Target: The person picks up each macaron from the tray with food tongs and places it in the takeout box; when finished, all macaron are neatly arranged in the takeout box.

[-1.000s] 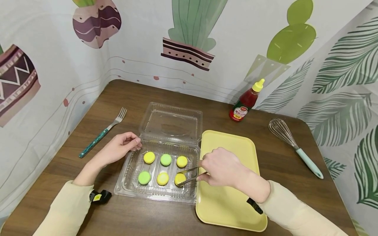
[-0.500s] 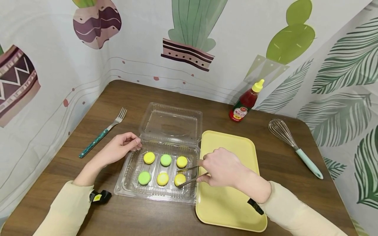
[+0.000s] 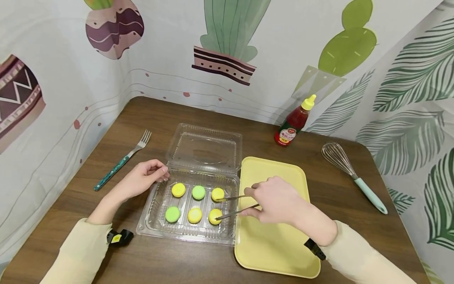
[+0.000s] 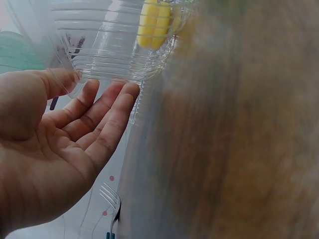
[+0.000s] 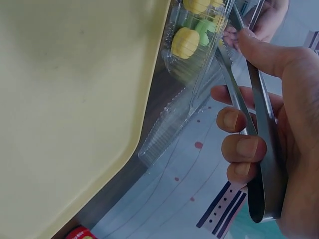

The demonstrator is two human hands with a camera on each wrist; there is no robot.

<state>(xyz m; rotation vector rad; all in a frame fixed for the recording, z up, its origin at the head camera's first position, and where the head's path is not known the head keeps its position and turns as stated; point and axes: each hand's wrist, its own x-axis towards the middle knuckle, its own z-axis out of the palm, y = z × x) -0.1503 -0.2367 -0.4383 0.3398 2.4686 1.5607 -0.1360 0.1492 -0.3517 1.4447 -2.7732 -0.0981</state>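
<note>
A clear plastic clamshell container [image 3: 188, 237] lies with its lid folded back, holding several yellow and green macarons in two rows. At its left rim is my left hand [image 3: 143, 177]; in the left wrist view its thumb and fingertips pinch the rim. My right hand [image 3: 278, 200] grips metal tongs [image 5: 269, 164] above the yellow tray. The tongs' arms are spread. One tip overlaps the far right yellow macaron [image 3: 217, 192], the other the near right yellow macaron [image 3: 214, 213] in the head view. Nothing sits between the tips.
The yellow tray [image 3: 276, 252] lies along the container's right side. A fork [image 3: 122, 159] with a teal handle is at the left. Behind the tray stands a red sauce bottle [image 3: 291, 126]; a whisk [image 3: 354, 177] lies at the right. A printed cloth hangs behind the table.
My right hand has moved slightly right and the tongs have spread wider, rising off the near right macaron. The left hand and the macarons stay in place.
</note>
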